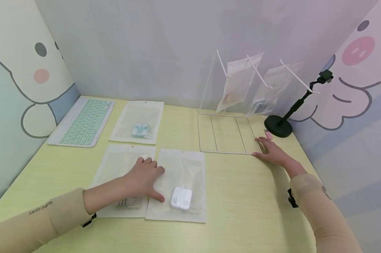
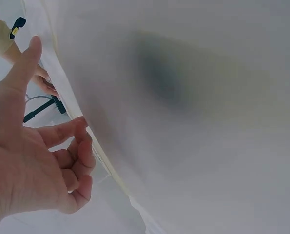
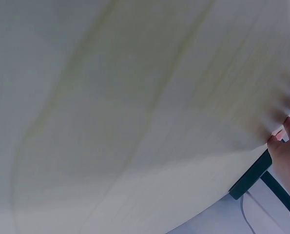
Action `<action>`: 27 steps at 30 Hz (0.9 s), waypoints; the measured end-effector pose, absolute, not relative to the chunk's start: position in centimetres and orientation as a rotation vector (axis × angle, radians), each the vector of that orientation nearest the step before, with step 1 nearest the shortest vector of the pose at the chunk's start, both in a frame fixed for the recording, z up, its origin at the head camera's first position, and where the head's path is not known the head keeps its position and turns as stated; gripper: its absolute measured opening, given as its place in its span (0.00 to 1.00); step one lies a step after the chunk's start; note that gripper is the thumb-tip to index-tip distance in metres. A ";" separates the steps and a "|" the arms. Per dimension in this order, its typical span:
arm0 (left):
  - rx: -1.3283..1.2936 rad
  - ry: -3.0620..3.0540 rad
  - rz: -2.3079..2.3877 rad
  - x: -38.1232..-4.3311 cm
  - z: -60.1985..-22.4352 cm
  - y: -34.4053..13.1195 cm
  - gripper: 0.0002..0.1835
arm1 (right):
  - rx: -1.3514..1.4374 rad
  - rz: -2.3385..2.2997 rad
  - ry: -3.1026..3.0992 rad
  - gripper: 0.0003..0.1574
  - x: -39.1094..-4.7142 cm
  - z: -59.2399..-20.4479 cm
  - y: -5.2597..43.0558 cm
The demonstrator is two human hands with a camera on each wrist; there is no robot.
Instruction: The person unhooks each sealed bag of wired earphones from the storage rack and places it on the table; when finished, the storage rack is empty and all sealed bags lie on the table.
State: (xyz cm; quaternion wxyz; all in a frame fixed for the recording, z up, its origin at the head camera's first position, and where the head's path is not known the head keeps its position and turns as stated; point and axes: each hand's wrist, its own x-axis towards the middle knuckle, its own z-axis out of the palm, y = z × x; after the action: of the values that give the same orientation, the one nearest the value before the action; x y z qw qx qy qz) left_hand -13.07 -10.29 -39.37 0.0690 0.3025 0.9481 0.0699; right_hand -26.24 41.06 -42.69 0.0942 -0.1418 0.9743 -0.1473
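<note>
The pouches look like filmy plastic, the tabletop smooth wood.

White wire rack, R hand at corner — 2 adj. pouches, flat, L hand over

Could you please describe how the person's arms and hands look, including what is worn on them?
The left hand and right hand are bare, without gloves. The left sleeve and right sleeve are beige, each with dark lettering near its cuff. Small black fittings show under both wrists.
</note>
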 end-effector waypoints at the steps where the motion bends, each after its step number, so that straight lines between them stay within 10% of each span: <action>1: 0.931 2.855 0.224 -13.2 -39.4 -10.4 0.47 | -0.419 -0.436 2.890 0.52 -26.2 -42.7 41.1; 27: 0.882 2.834 0.441 -27.3 -37.0 -3.1 0.56 | -0.414 -0.426 2.895 0.53 -26.4 -42.8 41.3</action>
State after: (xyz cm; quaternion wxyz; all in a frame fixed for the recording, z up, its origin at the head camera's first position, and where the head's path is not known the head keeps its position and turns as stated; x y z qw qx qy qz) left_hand -27.25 -3.05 -37.05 0.0704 0.2933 0.9421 0.1467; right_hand -26.41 41.25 -42.76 0.0930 -0.1394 0.9753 -0.1436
